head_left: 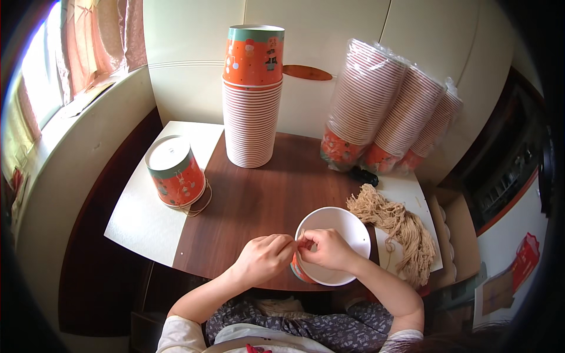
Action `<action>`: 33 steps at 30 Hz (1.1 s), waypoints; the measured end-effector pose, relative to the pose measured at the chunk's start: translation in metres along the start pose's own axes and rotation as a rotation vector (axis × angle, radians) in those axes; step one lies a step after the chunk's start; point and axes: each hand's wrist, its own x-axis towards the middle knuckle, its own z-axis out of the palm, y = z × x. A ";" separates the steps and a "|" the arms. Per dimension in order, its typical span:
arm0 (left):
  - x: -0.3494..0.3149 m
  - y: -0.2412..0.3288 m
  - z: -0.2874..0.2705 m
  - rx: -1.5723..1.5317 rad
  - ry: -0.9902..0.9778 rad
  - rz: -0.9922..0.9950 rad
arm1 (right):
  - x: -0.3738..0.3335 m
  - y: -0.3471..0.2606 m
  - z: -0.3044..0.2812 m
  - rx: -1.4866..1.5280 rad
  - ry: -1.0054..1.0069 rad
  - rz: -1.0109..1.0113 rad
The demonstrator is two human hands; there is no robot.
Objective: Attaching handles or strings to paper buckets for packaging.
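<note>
An orange paper bucket [345,226] with a white inside stands at the table's front edge, its mouth facing up and toward me. My left hand [265,259] is closed in a pinch just outside its left rim. My right hand [325,250] reaches over the bucket's mouth and pinches at the same spot on the rim, fingertips meeting the left ones. A short bit of tan cord [302,234] shows between the fingers; the rest is hidden. A loose bundle of tan cords [397,226] lies right of the bucket.
An upside-down orange and green bucket [176,179] with a cord loop stands at the left. A tall stack of nested buckets [252,123] rises at the back. Plastic-wrapped bucket stacks [368,88] lean at the back right, near a small black object [365,176]. A cardboard box [459,235] sits beyond the table's right edge.
</note>
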 end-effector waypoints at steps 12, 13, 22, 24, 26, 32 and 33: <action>-0.003 0.000 0.004 0.070 0.031 -0.030 | 0.001 -0.003 0.002 -0.024 0.026 -0.027; -0.004 0.001 0.006 0.070 0.030 -0.030 | 0.001 -0.005 0.002 -0.031 0.008 -0.013; -0.020 0.002 0.025 -0.837 0.103 -0.820 | 0.001 -0.004 0.002 0.010 0.024 -0.034; -0.024 -0.001 0.028 -0.985 0.114 -0.883 | 0.001 -0.005 0.002 0.019 0.022 -0.037; -0.025 -0.001 0.028 -1.136 0.124 -0.943 | 0.001 -0.005 0.002 0.027 0.022 -0.040; -0.024 0.002 0.030 -0.915 0.151 -0.876 | 0.000 -0.008 0.000 0.007 0.002 -0.064; -0.023 0.003 0.029 -0.858 0.158 -0.853 | 0.000 -0.008 -0.001 -0.009 -0.029 -0.040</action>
